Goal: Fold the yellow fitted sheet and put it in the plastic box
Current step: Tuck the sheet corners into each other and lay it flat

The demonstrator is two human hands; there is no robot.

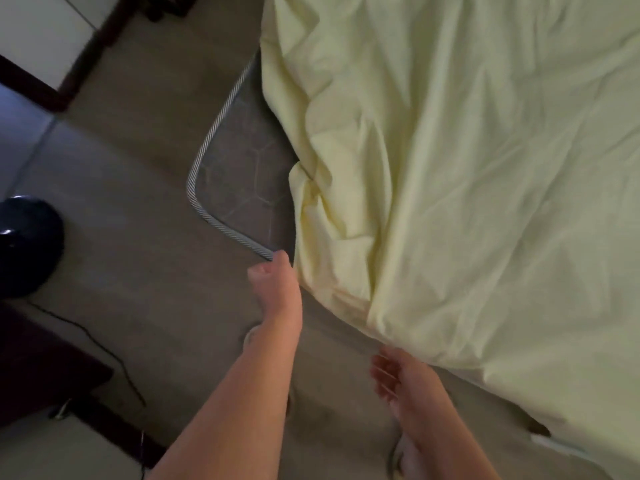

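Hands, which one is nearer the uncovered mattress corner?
The left hand, beside the grey quilted mattress's striped piping; the right hand is lower, by the yellow sheet's edge.

Pale yellow fitted sheet (467, 202), plain fabric, one item. Lies spread and creased over the bed, covering most of the grey patterned mattress (239, 174). It is off the mattress's near left corner, which shows bare, and is bunched beside it in deep rumpled folds. Near edge hangs over the bedside.
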